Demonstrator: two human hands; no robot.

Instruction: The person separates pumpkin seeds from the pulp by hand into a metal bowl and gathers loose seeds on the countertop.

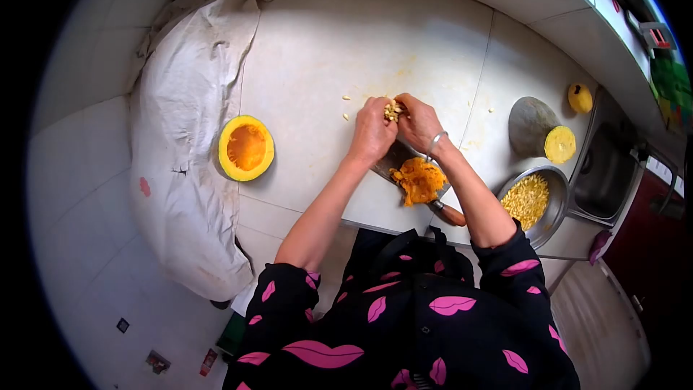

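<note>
Both hands are together over the white counter. My left hand and my right hand have their fingers closed around a clump of pale seeds. Below them lies a cleaver with a wooden handle, partly hidden by my right hand and forearm. Orange stringy pulp rests on its blade. A metal bowl holding many seeds stands right of my right forearm. Off to the left, a hollowed pumpkin half sits with its cut side up.
A cloth-covered bulky thing lines the left side. At the right are a dark-skinned gourd piece with a yellow cut end, a small yellow piece and a sink. Loose seeds dot the counter.
</note>
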